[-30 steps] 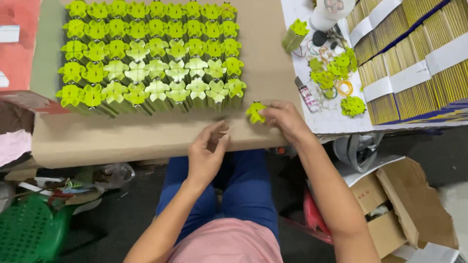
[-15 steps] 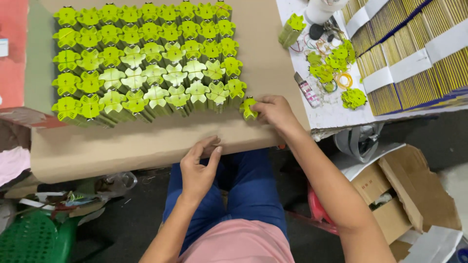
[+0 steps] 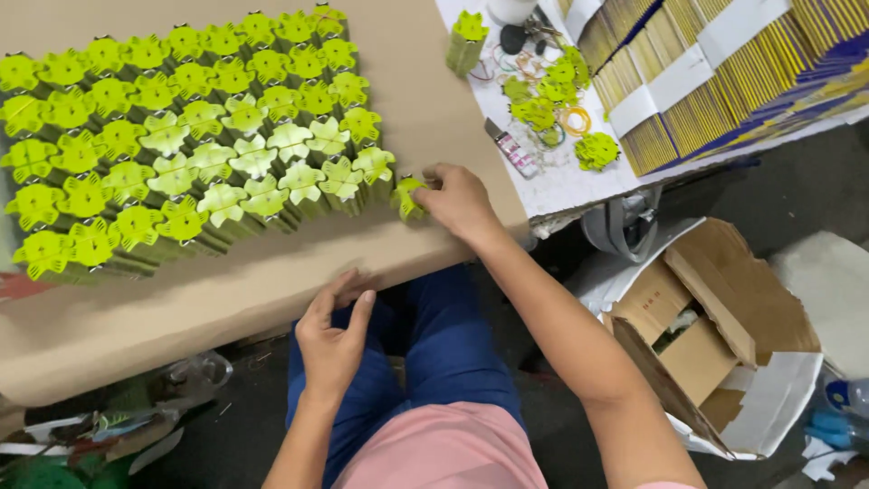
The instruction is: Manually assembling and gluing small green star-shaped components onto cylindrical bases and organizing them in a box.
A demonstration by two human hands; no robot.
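Small packing or assembly workshop. Evidence: brown cardboard worktop (image 3: pixel 272 290) carried rows of identical yellow-green folded bundles (image 3: pixel 181 154); adjoining white table (image 3: pixel 561 181) held banded stacks of yellow printed sheets (image 3: pixel 724 72), loose rubber bands (image 3: pixel 575 119) and spare bundles; an opened cardboard carton (image 3: pixel 715 335) stood on the dark floor.

Right hand (image 3: pixel 460 201) outstretched, fingers pinched; left hand (image 3: pixel 333 337) open, fingers spread.
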